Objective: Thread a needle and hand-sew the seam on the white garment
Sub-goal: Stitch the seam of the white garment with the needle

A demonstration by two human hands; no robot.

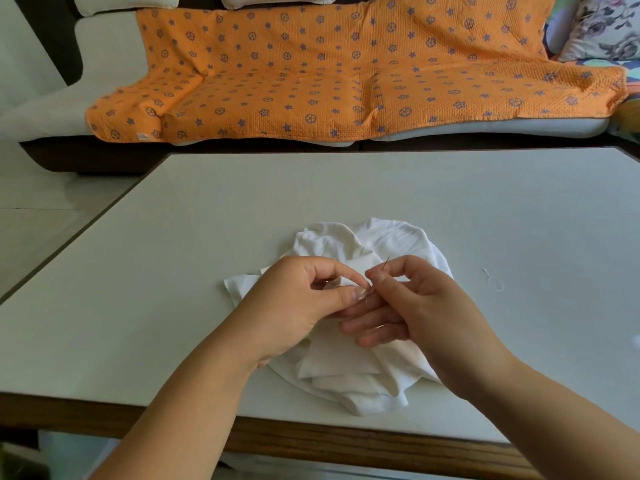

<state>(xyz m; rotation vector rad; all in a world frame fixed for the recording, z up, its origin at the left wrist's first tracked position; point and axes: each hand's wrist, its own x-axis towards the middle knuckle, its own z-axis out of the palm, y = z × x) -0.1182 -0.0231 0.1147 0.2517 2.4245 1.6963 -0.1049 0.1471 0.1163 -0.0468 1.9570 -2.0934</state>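
A crumpled white garment (349, 372) lies on the table near its front edge. Both my hands hover over it. My right hand (415, 306) pinches a thin needle (385, 264) between thumb and forefinger, its tip pointing up and away. My left hand (298, 303) has thumb and forefinger pinched together right beside the needle's lower end, where a fine thread seems to be held, though it is too thin to see clearly. A loose bit of pale thread (493, 280) lies on the table to the right of the garment.
The white table (173, 271) has a wooden front edge (311, 441). Behind it stands a sofa draped with an orange patterned blanket (329, 71). A floral cushion (602, 29) sits at the far right.
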